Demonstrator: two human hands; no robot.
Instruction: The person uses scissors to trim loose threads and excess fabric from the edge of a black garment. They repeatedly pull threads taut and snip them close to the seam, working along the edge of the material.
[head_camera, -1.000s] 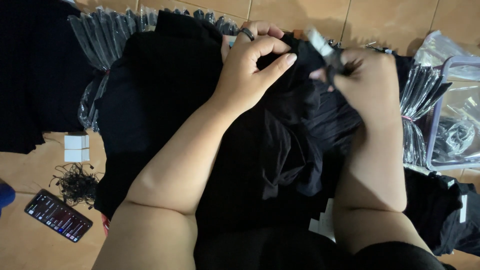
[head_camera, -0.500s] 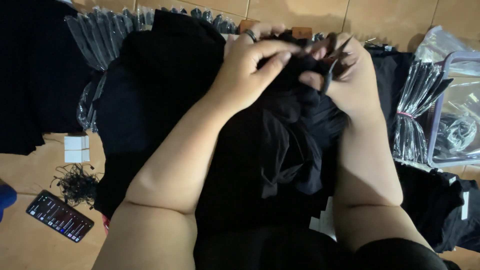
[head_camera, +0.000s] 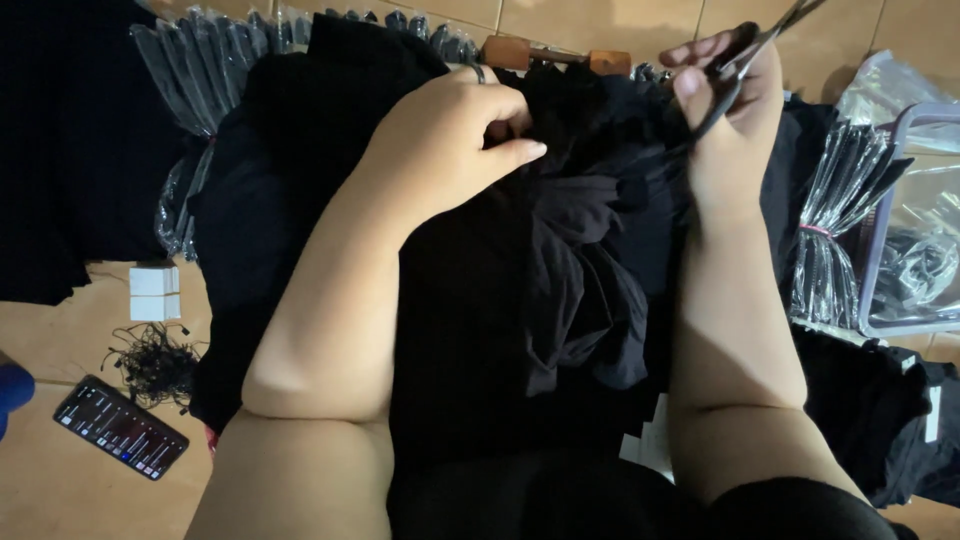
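Note:
A black garment (head_camera: 560, 280) lies bunched over my lap and a pile of black cloth. My left hand (head_camera: 450, 140) grips a fold of it near its upper edge, a ring on one finger. My right hand (head_camera: 725, 110) is raised at the upper right and holds small dark scissors (head_camera: 745, 60), blades pointing up and away from the cloth. A strand of black fabric runs from the garment toward the right hand.
Clear plastic bags (head_camera: 200, 50) fan out at the top left; more bundled bags (head_camera: 840, 210) and a plastic bin (head_camera: 910, 240) stand at right. A phone (head_camera: 120, 427), a tangle of black threads (head_camera: 150, 355) and a small white box (head_camera: 153, 292) lie on the tiled floor at left.
My right hand has lifted with the scissors up and to the right, away from the cloth. My left hand has slid a little left, still gripping the garment.

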